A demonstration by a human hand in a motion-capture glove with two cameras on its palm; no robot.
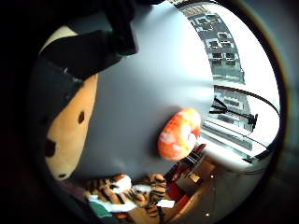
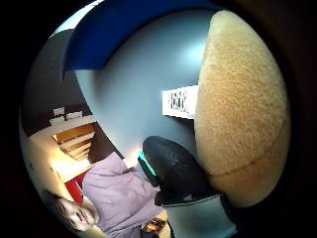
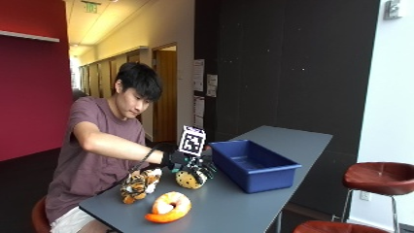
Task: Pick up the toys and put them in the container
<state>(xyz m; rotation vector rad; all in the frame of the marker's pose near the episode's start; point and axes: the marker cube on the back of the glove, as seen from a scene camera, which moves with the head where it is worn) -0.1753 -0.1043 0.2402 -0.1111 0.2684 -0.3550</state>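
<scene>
Grip first: we read the black-gloved right hand (image 3: pixel 176 159) as curled down over the round yellow plush toy with dark spots (image 3: pixel 191 179), which sits on the grey worktop (image 3: pixel 271 194) just beside the near end of the blue rectangular plastic container (image 3: pixel 253 166). Both palm views agree, the plush's fuzzy tan surface pressing close against the palm (image 2: pixel 242 119) and a gloved fingertip (image 2: pixel 173 171) lying along its side, so we judge the hand closed around the toy, though whether it has left the worktop we cannot tell. To do this step well, we would lift straight up until the toy is above the container's near wall, carry it across over the open bin, and let go low inside so the round body does not roll back out. The plush looks soft and will squash under the fingers, so we would keep them wrapped round its widest part. Two toys wait nearer the person: a striped orange-and-black plush tiger (image 3: pixel 138 185) lying on its side, and an orange-and-white curled ring-shaped plush (image 3: pixel 168 207) near the worktop's edge. The container appears to hold nothing yet, so we judge the task barely begun.
</scene>
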